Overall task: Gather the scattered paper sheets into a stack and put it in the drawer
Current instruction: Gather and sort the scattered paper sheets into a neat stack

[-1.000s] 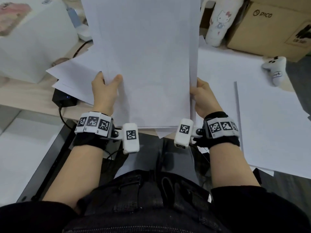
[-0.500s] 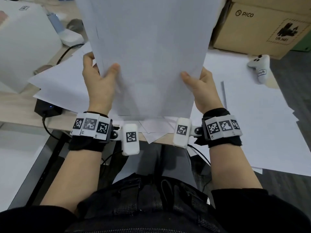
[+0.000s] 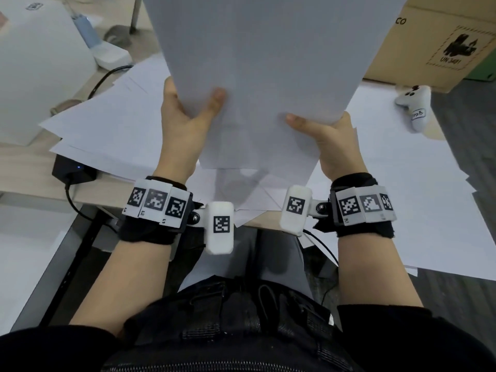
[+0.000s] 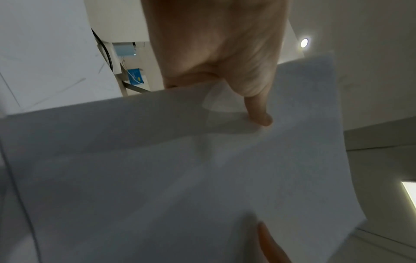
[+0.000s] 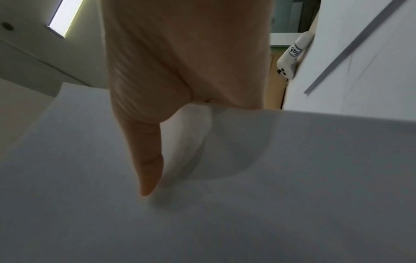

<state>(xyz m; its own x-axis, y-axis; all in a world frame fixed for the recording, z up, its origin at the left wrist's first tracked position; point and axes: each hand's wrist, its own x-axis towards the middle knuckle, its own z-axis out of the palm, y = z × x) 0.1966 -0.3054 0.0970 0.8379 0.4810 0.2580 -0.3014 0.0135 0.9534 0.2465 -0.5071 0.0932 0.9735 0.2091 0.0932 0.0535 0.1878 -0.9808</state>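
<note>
So I've got the stack of paper sheets (image 3: 257, 76) lifted off the desk and tipped up on end in front of me, its lower edge hanging above the desk edge, both hands gripping it near the bottom. My left hand (image 3: 185, 124) pinches the 9 o'clock edge, thumb (image 4: 258, 113) pressed on the face toward me and fingers tucked behind. My right hand (image 3: 332, 140) does the same on the 3 o'clock side, thumb (image 5: 148, 160) flat on the front. Underneath, loose sheets (image 3: 107, 130) are spread over the desk (image 3: 35, 183), more fanned out at 3 o'clock (image 3: 402, 183). A white game controller (image 3: 414, 106) sits at 2 o'clock, just in front of a cardboard box (image 3: 429, 36). At 10 o'clock there's a white box (image 3: 40, 63), and a black adapter (image 3: 72, 173) pokes out from under the papers at 8 o'clock
</note>
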